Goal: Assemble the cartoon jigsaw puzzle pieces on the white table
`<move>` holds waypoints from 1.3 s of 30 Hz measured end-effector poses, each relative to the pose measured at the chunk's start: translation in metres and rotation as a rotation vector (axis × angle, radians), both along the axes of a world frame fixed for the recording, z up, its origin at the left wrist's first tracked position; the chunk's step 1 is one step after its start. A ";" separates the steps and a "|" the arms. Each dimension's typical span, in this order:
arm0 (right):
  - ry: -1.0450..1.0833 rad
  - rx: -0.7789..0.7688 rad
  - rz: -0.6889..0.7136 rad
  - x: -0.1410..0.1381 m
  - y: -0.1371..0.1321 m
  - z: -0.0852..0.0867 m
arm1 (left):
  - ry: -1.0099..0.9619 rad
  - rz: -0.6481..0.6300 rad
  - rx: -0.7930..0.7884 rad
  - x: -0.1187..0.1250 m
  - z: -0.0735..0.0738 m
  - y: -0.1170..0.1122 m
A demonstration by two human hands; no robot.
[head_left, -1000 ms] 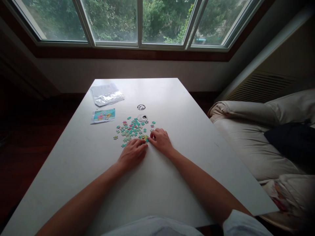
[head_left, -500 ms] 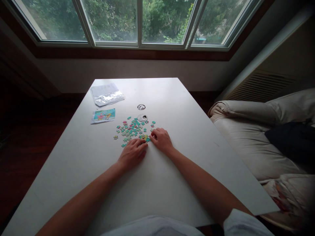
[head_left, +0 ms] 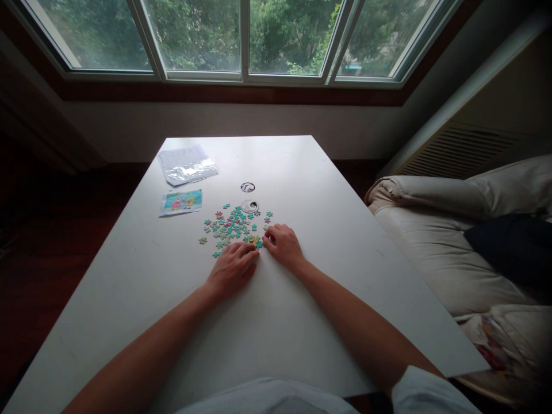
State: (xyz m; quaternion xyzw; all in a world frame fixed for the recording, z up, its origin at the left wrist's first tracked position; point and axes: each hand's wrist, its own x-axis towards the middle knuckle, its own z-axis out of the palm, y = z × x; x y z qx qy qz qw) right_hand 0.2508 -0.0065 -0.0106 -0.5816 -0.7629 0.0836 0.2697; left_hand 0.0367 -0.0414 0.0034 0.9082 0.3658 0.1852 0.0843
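Many small jigsaw puzzle pieces (head_left: 233, 223), mostly teal and green with some pink, lie scattered on the white table. A yellow and teal cluster of jigsaw pieces (head_left: 253, 240) sits at the near right of the pile, between my hands. My left hand (head_left: 235, 265) rests on the table with its fingers bent and closed at the cluster's near edge, partly hiding it. From the right, my right hand (head_left: 282, 244) curls its thumb and forefinger together at the cluster's right edge. Any piece between those fingertips is too small to make out.
Left of the pile lies a colourful picture sheet (head_left: 183, 201). Behind it is a clear plastic bag (head_left: 190, 165). Two round flat items, a dark-patterned disc (head_left: 248, 187) and a pale ring-like disc (head_left: 245, 207), lie beyond the pieces. A cream sofa (head_left: 414, 230) stands right of the table (head_left: 345, 276).
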 end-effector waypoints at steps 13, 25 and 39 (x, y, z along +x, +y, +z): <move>0.172 0.004 -0.102 0.003 0.003 0.003 | -0.061 -0.041 -0.003 0.001 0.004 -0.002; 0.282 0.036 -0.165 0.004 0.005 0.000 | -0.018 -0.066 -0.017 0.000 0.000 -0.002; 0.447 0.068 -0.248 0.009 0.005 0.002 | -0.102 0.121 0.014 -0.004 0.002 0.000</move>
